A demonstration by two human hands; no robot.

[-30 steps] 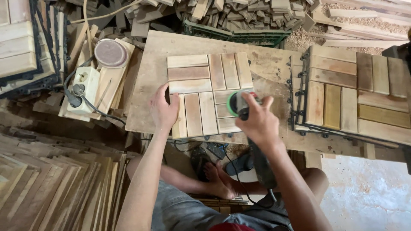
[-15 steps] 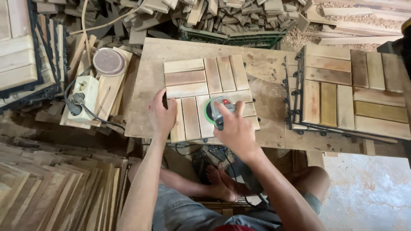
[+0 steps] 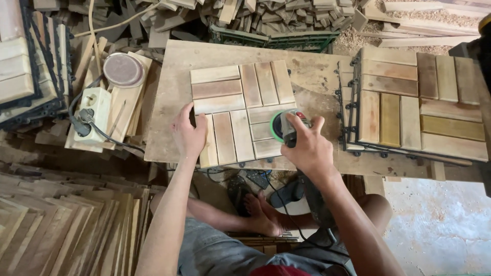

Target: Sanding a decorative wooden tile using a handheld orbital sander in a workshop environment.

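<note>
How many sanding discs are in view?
2: a green-rimmed one on the sander under the right hand, a loose reddish sanding disc left of the bench. Others may be hidden.

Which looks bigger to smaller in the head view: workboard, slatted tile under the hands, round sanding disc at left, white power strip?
1. Workboard
2. Slatted tile
3/4. Sanding disc and power strip: look alike in size, so not ranked.

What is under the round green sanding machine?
The sander, gripped by the right hand, sits on the wooden slat tile, over its near right corner. The left hand steadies the tile. The sanding disc underneath is hidden.
</note>
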